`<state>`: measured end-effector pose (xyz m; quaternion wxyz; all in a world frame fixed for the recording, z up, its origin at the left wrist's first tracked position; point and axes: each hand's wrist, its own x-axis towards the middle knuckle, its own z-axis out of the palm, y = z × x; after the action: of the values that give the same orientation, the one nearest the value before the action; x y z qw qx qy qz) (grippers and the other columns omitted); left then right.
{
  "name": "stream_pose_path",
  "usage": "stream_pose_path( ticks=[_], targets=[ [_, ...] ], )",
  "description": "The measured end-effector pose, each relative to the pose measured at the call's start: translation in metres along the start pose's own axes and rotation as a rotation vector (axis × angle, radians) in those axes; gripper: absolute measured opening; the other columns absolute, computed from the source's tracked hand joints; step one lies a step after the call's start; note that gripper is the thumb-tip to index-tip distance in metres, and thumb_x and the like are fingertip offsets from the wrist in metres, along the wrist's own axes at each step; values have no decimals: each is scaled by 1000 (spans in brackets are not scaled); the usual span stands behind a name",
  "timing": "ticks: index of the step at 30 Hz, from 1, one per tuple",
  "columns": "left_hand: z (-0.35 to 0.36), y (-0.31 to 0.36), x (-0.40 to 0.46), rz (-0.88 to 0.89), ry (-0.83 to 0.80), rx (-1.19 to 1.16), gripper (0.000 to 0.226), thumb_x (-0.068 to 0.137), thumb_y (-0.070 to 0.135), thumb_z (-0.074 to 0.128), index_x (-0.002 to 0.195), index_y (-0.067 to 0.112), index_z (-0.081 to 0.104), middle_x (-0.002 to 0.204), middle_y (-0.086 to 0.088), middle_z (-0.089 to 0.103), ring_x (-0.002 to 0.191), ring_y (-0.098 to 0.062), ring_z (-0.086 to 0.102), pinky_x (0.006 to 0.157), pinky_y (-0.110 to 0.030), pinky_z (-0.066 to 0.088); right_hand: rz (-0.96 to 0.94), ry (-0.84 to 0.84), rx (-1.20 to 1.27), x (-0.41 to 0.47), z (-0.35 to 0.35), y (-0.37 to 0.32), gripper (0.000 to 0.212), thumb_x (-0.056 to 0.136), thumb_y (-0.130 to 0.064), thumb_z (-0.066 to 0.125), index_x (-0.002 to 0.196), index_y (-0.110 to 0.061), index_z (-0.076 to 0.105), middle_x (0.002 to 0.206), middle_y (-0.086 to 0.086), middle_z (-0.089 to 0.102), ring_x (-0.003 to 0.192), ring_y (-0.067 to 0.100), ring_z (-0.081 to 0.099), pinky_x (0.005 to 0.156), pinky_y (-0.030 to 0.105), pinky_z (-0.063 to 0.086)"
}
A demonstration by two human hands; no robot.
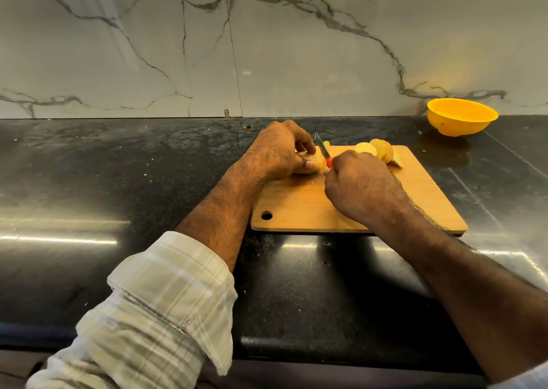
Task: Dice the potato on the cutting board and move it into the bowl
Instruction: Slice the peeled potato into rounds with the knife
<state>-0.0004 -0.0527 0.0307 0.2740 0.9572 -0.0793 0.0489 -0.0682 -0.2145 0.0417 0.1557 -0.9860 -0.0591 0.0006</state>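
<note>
Nearest the camera, a rolled-up pale plaid shirt sleeve [154, 308] covers the left forearm, over the front edge of the glossy black stone counter [89, 181]. Beyond it lies the rectangular light-wood cutting board [415, 208], a round hanging hole at its near left corner.

On the board the right hand [358, 187] is curled tight around the red-handled small kitchen knife [324, 151], only a bit of red showing above the fist, the thin blade angled up and away. The left hand [278, 151] has its fingers bent over the tan-skinned potato piece [315, 163] at the board's far left edge, thumb tip pressed against its near side, pinning it right beside the blade. Whether the edge has already bitten into the flesh cannot be told.

That piece should be firm and dense, stiff under the knife, but its cut face is likely wet and slick, so it may skid on the smooth board. It is best held from above with fingertips tucked back from the blade and the flat side down.

Further back sit the other cut potato pieces [381, 151], pale faces showing, near the far right of the board. Well apart, by the grey-veined white marble wall [148, 48], stands the round yellow plastic bowl [461, 117]; no potato shows in what can be seen of it
</note>
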Motion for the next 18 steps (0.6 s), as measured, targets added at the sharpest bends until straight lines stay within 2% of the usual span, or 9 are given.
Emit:
stream_pose_path(
  ticks=[3,6,10,13,18],
  targets=[
    [0,-1,0,8,11,12,30,85,32,87,114,28,79,124,4,72,115,-12,61,88,-28,46,13,-7,2,3,3,-2,36,104,-29,58,136,-13,59,114,8,65,100,25,62,85,39,60],
    [0,-2,0,18,21,13,30,84,33,88,113,29,79,122,4,72,114,-12,62,91,-29,49,18,-1,-4,6,6,-3,33,102,-29,59,132,-13,59,106,6,61,96,24,61,83,40,60],
    [1,-3,1,18,24,20,29,84,33,88,112,29,80,122,5,72,113,-12,63,92,-30,52,20,4,33,11,10,-2,19,100,-26,61,115,-16,61,96,3,62,89,21,62,77,39,60],
    [1,-5,2,-2,24,-3,27,83,34,88,108,33,80,120,8,71,109,-12,64,93,-33,56,-5,-48,-27,8,15,-1,10,100,-26,59,106,-22,53,93,1,59,87,21,58,71,35,51],
    [-1,-2,2,-7,-7,17,30,86,35,86,115,34,78,127,6,70,115,-14,63,94,-34,55,22,-66,-54,1,10,1,22,100,-27,60,120,-17,61,102,4,64,95,23,62,80,39,58]
  ],
)
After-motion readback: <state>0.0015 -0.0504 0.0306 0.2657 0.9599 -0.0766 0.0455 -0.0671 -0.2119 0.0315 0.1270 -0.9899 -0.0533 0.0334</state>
